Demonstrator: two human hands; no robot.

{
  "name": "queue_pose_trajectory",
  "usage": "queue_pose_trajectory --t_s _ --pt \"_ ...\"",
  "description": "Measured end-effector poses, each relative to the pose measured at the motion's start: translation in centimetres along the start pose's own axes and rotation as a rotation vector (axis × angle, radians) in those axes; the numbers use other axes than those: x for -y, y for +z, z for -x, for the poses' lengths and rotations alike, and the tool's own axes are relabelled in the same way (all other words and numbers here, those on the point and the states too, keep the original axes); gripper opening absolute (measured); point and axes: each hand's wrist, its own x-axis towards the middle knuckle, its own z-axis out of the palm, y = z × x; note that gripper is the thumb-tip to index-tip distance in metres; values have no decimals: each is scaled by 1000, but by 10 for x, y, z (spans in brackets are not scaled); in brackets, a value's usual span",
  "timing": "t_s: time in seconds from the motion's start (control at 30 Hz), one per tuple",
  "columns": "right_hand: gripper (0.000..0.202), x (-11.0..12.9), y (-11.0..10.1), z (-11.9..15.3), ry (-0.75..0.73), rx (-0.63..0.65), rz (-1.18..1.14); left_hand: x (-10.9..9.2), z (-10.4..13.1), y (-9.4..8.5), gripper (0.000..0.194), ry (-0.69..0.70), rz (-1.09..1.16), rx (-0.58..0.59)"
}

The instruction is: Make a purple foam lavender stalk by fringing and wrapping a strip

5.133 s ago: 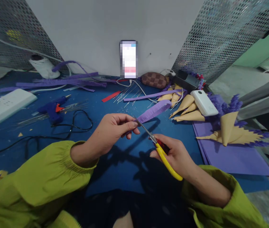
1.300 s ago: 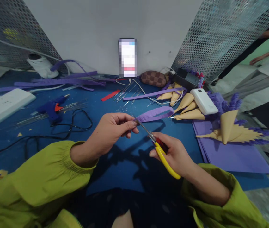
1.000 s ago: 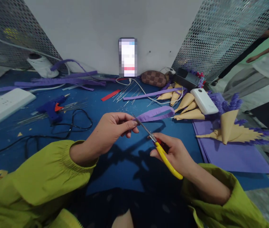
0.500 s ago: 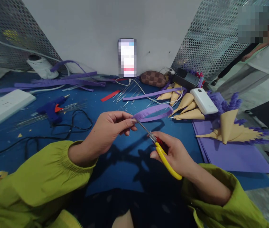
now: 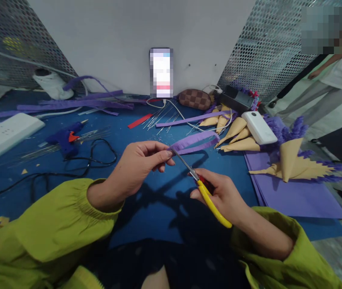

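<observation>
My left hand (image 5: 148,160) pinches the ends of a purple paper strip (image 5: 193,143) between thumb and fingers. The strip bends round into a long loop that points right. In my right hand (image 5: 219,192) is a pair of scissors (image 5: 214,204) with yellow and red handles, the fingers closed round them. The scissor blades reach up and left to the strip's edge, right beside my left fingertips. Whether the blades are fully closed there I cannot tell.
Purple strips (image 5: 77,105), a blue glue gun (image 5: 65,138) and a white power strip (image 5: 8,134) lie left. A lit phone (image 5: 161,73) leans at the back. Right are tan paper cones (image 5: 240,145), a white power bank (image 5: 259,127) and purple sheets (image 5: 303,200). A person (image 5: 333,80) stands beyond.
The scissor blades look drawn closer together at the strip's edge. Both hands stay almost in the same place, and the loop has barely shifted.
</observation>
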Motion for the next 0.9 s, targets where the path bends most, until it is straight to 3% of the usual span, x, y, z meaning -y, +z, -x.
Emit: queue_pose_trajectory --t_s 0.27,0.9 --pt "47 0 0 -1 -3 4 4 -1 1 1 11 -9 -36 29" --pt "36 -2 1 -1 25 -1 -19 -2 0 -2 14 -24 -85 58"
